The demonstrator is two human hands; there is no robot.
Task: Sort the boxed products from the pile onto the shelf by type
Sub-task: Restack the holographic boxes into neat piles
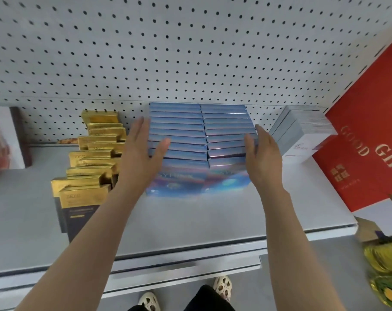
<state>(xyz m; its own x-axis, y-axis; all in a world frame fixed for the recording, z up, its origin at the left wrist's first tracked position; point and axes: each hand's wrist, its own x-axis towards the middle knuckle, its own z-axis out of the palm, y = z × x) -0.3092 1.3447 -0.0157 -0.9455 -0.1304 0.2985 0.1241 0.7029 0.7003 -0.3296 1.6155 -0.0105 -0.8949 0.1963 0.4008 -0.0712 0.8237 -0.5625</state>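
Observation:
Two side-by-side rows of upright blue iridescent boxes (199, 140) stand in the middle of the white shelf (190, 221), running back to the pegboard. My left hand (143, 151) lies flat against the left side of the rows, fingers straight. My right hand (261, 151) presses with straight fingers on the right side. To the left, a row of gold-and-dark boxes (89, 167) stands unevenly. A stack of white and grey boxes (302, 133) sits to the right of the blue ones.
A large red gift box (370, 131) leans at the shelf's right end. A brown object (2, 144) is at the far left. Gold and green packets (385, 272) lie in a cardboard box at lower right. The white pegboard (168, 52) backs the shelf.

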